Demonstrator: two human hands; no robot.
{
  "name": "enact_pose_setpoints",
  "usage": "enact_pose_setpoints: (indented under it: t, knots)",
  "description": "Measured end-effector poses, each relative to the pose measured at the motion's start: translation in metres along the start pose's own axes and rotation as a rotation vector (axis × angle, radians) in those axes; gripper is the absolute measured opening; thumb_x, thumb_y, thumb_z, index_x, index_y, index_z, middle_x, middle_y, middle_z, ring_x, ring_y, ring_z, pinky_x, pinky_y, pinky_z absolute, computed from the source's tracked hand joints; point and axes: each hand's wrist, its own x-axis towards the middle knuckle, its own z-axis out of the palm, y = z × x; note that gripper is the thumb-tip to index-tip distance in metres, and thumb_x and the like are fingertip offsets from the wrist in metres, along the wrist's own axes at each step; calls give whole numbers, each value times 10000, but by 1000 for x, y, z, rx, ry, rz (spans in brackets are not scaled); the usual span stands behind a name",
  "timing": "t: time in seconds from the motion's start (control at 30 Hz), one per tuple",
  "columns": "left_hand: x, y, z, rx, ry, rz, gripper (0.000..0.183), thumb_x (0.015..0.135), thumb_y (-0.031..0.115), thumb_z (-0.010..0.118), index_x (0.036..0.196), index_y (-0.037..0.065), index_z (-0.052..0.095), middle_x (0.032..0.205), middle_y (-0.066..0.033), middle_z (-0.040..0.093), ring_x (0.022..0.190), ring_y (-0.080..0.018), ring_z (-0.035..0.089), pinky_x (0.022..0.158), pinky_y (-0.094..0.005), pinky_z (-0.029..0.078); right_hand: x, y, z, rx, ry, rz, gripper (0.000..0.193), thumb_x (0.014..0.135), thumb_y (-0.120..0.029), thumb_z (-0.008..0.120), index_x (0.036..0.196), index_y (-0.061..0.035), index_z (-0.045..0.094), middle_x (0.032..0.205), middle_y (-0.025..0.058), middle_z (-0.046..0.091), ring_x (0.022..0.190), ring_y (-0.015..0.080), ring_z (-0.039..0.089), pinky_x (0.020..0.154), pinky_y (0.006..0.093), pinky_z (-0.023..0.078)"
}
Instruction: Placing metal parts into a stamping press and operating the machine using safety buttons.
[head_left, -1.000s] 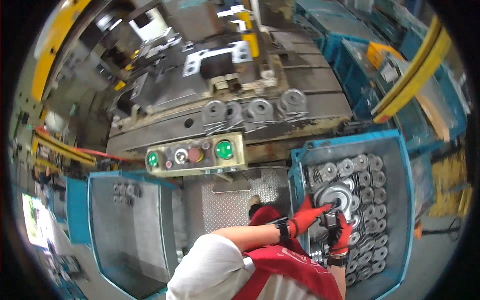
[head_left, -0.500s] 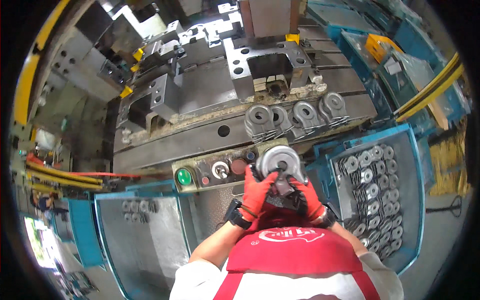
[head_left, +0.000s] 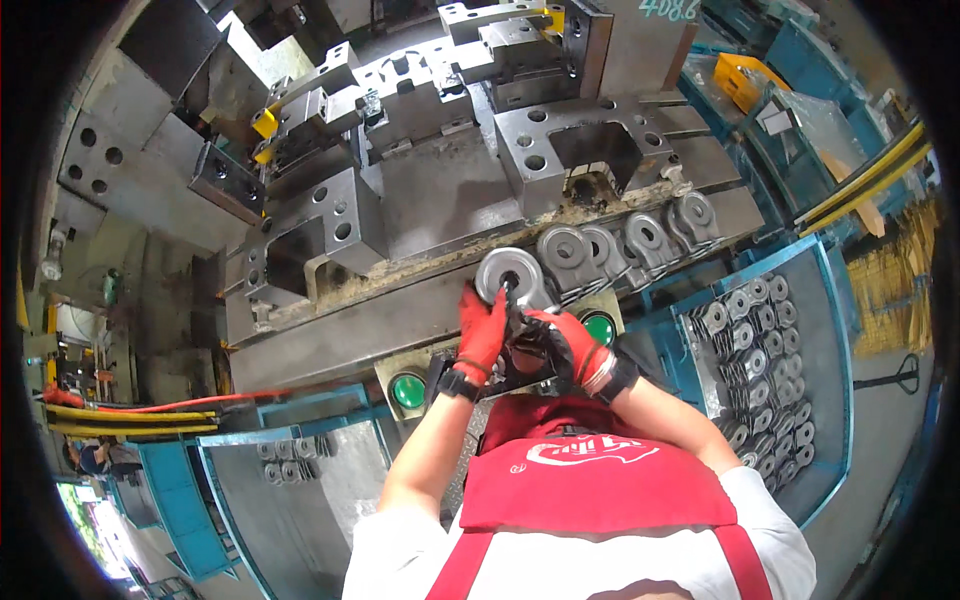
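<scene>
A grey metal ring-shaped part (head_left: 511, 268) with a round hole and a narrower tail is held in front of me, over the front edge of the press bed (head_left: 350, 335). My left hand (head_left: 483, 328), in a red and black glove, is closed on its left side near the hole. My right hand (head_left: 568, 345), gloved alike, is closed round the tail end. Whether more than one part is stacked in this grip I cannot tell. Just right of it, several similar ring-shaped parts (head_left: 568, 250) lean in a row on the bed.
A control box with green buttons (head_left: 408, 391) sits below my hands. At the right, a blue bin (head_left: 835, 400) holds many stacked ring parts; another blue bin (head_left: 215, 480) at the left holds several. Steel die blocks (head_left: 535, 150) stand on the bed beyond.
Both hands have carried the ring-shaped part forward and left, from over the control box to the bed's front edge. The view has shifted, so the row of parts appears farther right.
</scene>
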Motion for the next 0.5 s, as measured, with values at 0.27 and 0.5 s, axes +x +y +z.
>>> enact_pose_setpoints:
  t: [0.27,0.5]
  knots:
    - [7,-9,30,169,-43,80,649,868,203,514,1336,-142,226,1340,-336,341,1243,-445,350,1064,-414,279,-7,16,-2,49,-100,97,460,698,-143,690,1125,-24,562,1082,145,618,974,296,605,850,334,476]
    - [8,-17,18,-408,-221,-36,679,846,233,609,1355,-72,279,1372,-256,351,1277,-352,348,1073,-371,263,-49,31,23,571,-4,432,433,769,-61,625,1185,0,520,1082,142,603,1006,247,593,879,316,460]
